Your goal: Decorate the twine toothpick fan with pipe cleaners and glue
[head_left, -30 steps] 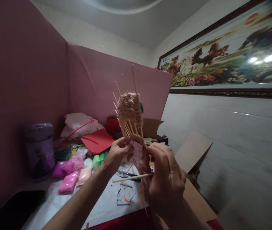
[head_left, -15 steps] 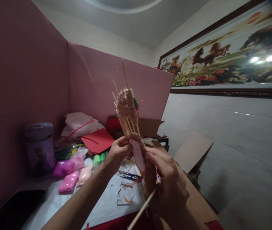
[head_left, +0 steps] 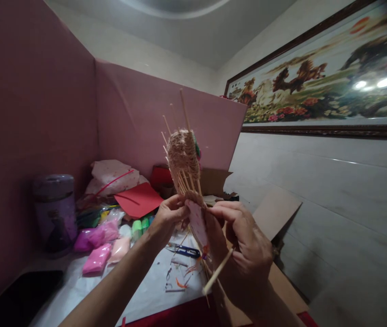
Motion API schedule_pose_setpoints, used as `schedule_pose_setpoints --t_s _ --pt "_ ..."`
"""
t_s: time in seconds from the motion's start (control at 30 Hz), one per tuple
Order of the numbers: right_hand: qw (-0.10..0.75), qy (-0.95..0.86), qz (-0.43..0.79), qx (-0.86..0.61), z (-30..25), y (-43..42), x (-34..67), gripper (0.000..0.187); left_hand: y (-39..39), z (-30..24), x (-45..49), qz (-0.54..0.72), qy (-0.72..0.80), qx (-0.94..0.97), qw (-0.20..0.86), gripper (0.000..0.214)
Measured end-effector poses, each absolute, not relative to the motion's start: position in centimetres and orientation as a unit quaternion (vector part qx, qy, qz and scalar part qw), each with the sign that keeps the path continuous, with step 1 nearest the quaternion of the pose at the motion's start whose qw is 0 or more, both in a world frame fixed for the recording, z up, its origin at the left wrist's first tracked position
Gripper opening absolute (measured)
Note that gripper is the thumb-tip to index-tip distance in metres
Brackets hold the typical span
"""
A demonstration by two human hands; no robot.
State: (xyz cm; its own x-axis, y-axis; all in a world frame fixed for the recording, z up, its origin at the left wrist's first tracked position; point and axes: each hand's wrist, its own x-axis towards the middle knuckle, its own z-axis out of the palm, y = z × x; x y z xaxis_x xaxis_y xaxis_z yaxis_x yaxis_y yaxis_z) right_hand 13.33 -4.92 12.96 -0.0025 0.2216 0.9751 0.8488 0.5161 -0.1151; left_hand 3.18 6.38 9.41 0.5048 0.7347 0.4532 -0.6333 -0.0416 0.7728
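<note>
Up in front of me is a tilted craft piece of twine woven round thin wooden sticks (head_left: pixel 182 150), with bare stick ends poking out at the top. Its lower end has a flat pale pink patterned panel (head_left: pixel 196 220) edged in twine. My left hand (head_left: pixel 168 218) pinches the left edge of that panel, thumb and fingers closed. On the other side my right hand (head_left: pixel 248 245) is closed round a pale wooden stick (head_left: pixel 218 274) that slants down toward me. Its thumb and fingertip come together at the panel's right edge; what lies between them is too small to tell.
Thread snips (head_left: pixel 185 250) and scraps lie on the white table covering (head_left: pixel 146 290). Pink clay packets (head_left: pixel 97 260), red paper (head_left: pixel 139 200) and a purple canister (head_left: pixel 55 215) stand or lie to the left. Pink boards (head_left: pixel 166 109) close off the back and left.
The woven piece has shifted slightly right and down. My right hand has moved a little to the right, and the stick in it has swung, its near end now higher and further right.
</note>
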Motion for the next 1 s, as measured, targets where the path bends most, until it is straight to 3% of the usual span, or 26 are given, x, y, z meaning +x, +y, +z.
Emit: schedule_pose_setpoints --t_s 0.37,0.53,0.77,1.0 --pt "0.596 -0.654 -0.121 -0.451 13.62 -5.34 13.57 0.006 6.29 9.30 3.22 0.490 0.053 0.534 0.687 0.024" --pt "0.590 -0.652 -0.112 -0.463 13.72 -5.36 13.47 0.007 6.29 9.36 3.19 0.492 0.064 0.534 0.685 0.026" --pt "0.584 -0.646 -0.152 -0.468 13.76 -5.35 13.25 0.005 6.36 9.29 3.16 0.481 0.044 0.546 0.685 0.026" --pt "0.548 -0.620 -0.346 -0.443 13.88 -5.27 12.72 0.004 6.21 9.49 3.21 0.489 0.063 0.539 0.683 0.027"
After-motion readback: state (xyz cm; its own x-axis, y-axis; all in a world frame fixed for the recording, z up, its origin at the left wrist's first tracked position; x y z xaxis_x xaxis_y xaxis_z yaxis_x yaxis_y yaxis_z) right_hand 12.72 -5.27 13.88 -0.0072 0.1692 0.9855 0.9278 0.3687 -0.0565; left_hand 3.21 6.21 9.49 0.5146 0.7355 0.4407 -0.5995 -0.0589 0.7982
